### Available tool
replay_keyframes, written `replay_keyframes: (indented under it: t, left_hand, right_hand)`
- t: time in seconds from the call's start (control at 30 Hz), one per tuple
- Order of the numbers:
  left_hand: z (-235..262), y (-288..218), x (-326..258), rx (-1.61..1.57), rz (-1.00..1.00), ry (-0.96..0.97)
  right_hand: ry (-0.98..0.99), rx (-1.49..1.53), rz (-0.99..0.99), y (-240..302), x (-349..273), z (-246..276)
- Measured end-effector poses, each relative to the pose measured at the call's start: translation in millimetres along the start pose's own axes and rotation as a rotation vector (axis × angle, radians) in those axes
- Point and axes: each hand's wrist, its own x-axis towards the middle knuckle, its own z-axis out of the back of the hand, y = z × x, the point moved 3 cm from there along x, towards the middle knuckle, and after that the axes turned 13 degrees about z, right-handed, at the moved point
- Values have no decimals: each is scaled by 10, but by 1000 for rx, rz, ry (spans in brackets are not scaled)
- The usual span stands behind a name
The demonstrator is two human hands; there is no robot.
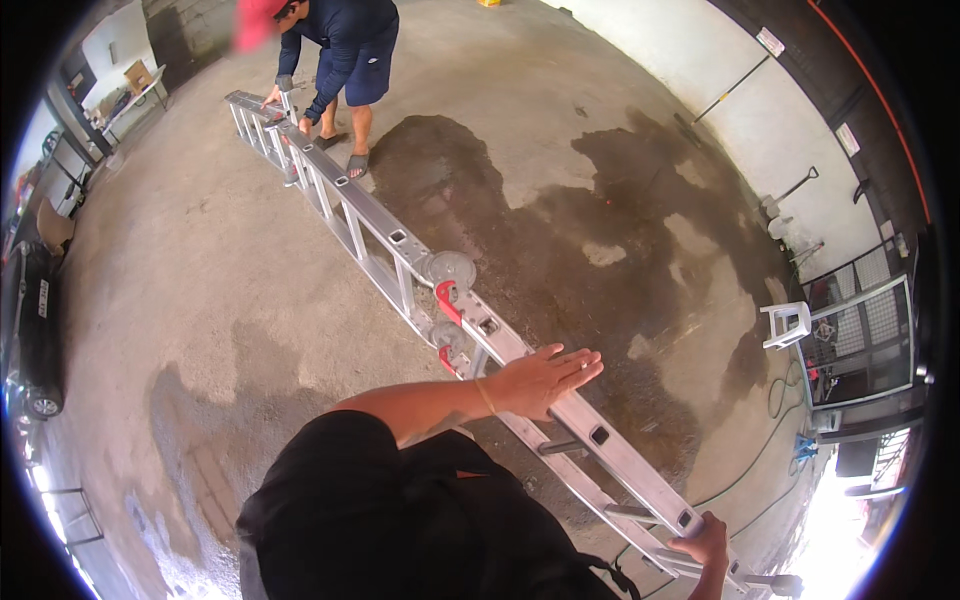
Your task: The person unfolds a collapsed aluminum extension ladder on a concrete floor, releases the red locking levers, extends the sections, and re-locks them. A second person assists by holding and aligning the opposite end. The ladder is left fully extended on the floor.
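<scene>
A long aluminium folding ladder (625, 460) stretches from the lower right up to the far left, with round hinges (450, 268) and red levers (447, 300) near its middle. My left hand (540, 382) lies across its upper rail, just on my side of the hinges, fingers stretched out. Closer to the near end, my right hand (703, 543) is wrapped round the rail; part of its grip is hidden behind the metal. At the far end another person (345, 50) in dark blue clothes and a red cap bends over the ladder, both hands on or close to it.
Dark wet patches (640, 200) spread over the concrete floor. On the right are a white stool (787, 326), a shovel (795, 186) against the wall, a metal-framed mesh panel (860, 340) and a green hose (745, 468). A dark car (40, 330) stands at the left.
</scene>
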Motion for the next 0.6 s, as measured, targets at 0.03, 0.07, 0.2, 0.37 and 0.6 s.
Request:
replay_keyframes:
  t: [0.03,0.07,0.2,0.37,0.6]
  left_hand:
    - [-175,28,-42,16,-9,41]
    - [-257,67,-61,-2,-5,-14]
    - [-312,233,-100,-113,32,94]
    - [-232,598,160,-71,114,91]
    - [-428,759,319,-112,135,158]
  right_hand:
    - [57,-76,-56,22,-24,13]
    - [62,-57,-57,72,-11,34]
    - [64,-72,-98,265,162,-5]
    - [53,75,-4,455,496,19]
    - [120,214,-22,343,715,-120]
